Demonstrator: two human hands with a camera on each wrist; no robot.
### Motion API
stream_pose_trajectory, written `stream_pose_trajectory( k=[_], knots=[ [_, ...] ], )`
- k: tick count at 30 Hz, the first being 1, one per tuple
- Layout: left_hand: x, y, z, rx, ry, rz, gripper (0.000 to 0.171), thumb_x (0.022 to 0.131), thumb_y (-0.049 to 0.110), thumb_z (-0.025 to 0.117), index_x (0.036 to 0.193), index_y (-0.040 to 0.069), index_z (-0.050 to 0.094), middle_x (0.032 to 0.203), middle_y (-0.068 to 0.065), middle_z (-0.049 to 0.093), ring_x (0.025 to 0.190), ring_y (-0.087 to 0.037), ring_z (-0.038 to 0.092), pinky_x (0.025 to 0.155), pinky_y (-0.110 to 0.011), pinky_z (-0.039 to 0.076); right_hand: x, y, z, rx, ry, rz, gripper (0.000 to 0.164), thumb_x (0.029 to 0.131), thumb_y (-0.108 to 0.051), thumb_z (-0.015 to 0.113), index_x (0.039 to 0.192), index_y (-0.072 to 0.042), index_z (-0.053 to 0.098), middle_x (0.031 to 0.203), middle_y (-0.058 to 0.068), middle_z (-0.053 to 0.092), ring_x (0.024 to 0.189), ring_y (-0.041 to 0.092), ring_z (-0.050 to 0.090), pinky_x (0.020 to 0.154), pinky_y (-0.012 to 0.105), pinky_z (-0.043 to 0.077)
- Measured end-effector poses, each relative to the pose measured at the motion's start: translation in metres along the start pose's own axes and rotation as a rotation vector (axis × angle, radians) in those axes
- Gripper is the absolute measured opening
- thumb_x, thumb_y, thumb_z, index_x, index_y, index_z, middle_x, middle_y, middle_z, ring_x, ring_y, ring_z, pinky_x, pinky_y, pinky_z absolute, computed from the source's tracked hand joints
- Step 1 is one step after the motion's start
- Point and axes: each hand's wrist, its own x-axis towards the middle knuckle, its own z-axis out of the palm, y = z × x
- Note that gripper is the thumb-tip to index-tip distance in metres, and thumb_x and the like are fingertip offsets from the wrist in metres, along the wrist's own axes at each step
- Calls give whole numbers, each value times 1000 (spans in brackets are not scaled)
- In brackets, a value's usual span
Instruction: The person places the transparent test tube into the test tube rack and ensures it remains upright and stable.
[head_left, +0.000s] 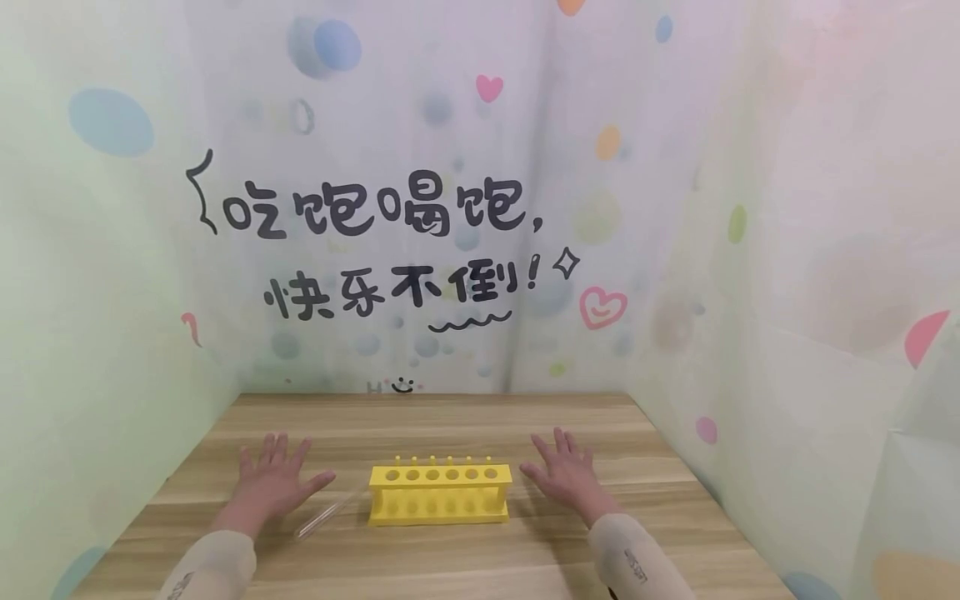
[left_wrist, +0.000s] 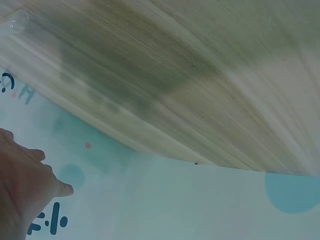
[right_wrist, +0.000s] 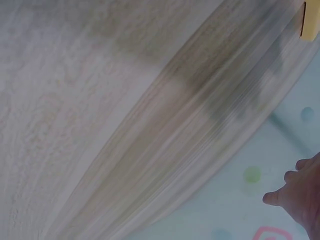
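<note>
A yellow test tube rack with a row of round holes and a row of pegs behind stands on the wooden table between the two hands. To its left lies a clear test tube, slanting toward the rack; its rounded end also shows in a corner of the left wrist view. My left hand, fingers spread, is just beyond and left of the tube and holds nothing. On the rack's right, my right hand is spread as well, with nothing in it. Whether either palm touches the table is hard to tell.
The wooden table ends at a back wall hanging printed with dark lettering and coloured spots. Similar pale sheets rise along the left and right sides.
</note>
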Motion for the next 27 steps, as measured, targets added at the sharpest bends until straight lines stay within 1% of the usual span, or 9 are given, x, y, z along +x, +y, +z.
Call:
stream_pose_trajectory(
  k=[8,13,17,22,27],
  knots=[
    [-3,2,-1,27,6,9,90,95,65,47,148,-6,36,147,-46,17,137,-63,8,103,-76,-12,3,-1,5,32,16,-41,65,100,-54,46,150,-14,43,157,31,22,144,50,17,108,76,11],
    [-3,-2,3,26,4,5,91,95,66,46,149,-6,35,147,-46,18,137,-63,8,102,-76,-14,5,-3,8,90,33,-66,62,101,-51,48,150,-13,44,156,30,24,144,49,19,109,75,10],
    [-2,-4,6,19,6,4,91,94,67,46,148,-6,36,147,-46,19,137,-64,8,102,-77,-14,5,-7,9,139,47,-102,59,101,-49,48,146,-10,49,154,31,27,142,50,24,108,76,13],
    [-4,-3,5,16,-4,-4,90,95,65,47,148,-6,37,147,-46,19,137,-63,8,103,-77,-12,4,-14,7,220,46,-142,54,101,-48,50,139,-9,56,152,32,30,139,51,28,107,75,17],
    [-5,-2,2,23,-9,-9,89,95,66,47,148,-6,37,147,-46,20,138,-63,9,103,-78,-11,2,-20,7,277,24,-148,55,101,-50,47,139,-10,56,155,30,28,140,52,28,108,74,16]
  ],
)
